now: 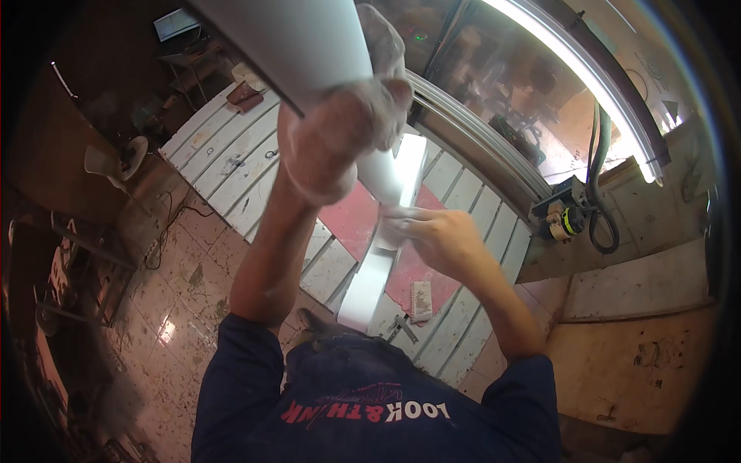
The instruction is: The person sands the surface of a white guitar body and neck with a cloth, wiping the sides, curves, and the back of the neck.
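A large, smooth white post-like piece (301,35) rises close to the camera, tilted, its lower end meeting a long white bar (363,289). My left hand (336,135) is wrapped round the post, dusty and a little blurred. Down at the joint, my right hand (432,231) presses its fingers together against the white work. Under those fingertips shows a light brown patch; whether it is a thin sheet or part of the hand, I cannot tell. A red mat (424,278) lies below the bar on a slatted white table (239,158).
Near my right forearm lie a worn whitish pad (421,301) and a small metal square-like tool (403,329). A bright tube lamp (567,65) runs along the right, above a tool with a yellow ring (570,221). A brown object (245,97) rests at the table's far left.
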`<state>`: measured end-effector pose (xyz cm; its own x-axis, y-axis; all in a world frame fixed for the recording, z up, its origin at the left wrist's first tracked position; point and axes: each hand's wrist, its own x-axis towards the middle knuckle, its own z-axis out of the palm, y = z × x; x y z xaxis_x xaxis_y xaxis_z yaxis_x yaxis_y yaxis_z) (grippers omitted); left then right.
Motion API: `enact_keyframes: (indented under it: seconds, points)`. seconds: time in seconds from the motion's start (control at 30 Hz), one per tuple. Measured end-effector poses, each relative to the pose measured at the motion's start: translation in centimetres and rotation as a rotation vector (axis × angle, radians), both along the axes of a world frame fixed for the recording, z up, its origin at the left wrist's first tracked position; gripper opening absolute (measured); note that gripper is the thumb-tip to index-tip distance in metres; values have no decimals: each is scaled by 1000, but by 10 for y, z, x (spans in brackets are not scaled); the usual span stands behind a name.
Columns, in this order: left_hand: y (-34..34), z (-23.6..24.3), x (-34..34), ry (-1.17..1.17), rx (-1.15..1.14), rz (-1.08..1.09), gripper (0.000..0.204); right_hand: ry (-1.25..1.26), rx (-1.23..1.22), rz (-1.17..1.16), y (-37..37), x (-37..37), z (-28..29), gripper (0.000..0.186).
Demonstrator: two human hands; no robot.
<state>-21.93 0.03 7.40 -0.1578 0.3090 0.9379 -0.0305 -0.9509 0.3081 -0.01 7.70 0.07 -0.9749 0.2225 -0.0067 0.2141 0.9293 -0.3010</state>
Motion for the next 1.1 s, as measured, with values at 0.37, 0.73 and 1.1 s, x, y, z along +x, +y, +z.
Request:
enact_keyframes:
  seconds: [0.37,0.73,1.1]
  points:
    - [-19,11,10,-132,-147,-72,10,243,-285,98,-7,1,-22,44]
    - [-37,21,19,-26,-344,54,25,212,-435,25,-21,16,-32,59]
    - [-9,21,10,132,-229,-284,38,227,-753,262,-10,33,-28,61]
